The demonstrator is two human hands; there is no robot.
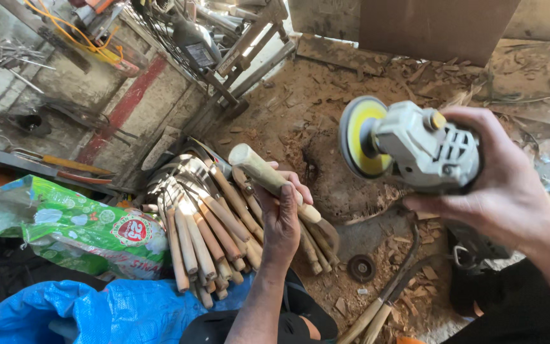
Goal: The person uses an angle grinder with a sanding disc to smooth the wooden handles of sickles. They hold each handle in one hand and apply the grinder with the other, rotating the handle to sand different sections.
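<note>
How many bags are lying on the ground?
2. A green printed bag lies at the left, and a blue plastic bag lies just below it at the bottom left. Others may be hidden outside the picture.

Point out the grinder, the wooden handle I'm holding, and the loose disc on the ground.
Angle grinder (424, 150): head view, on its grey body in the right hand.
Wooden handle (263, 171): head view, on the pale shaft above the left hand's fingers.
Loose disc (361, 267): head view, on its dark face among the wood chips.
</note>
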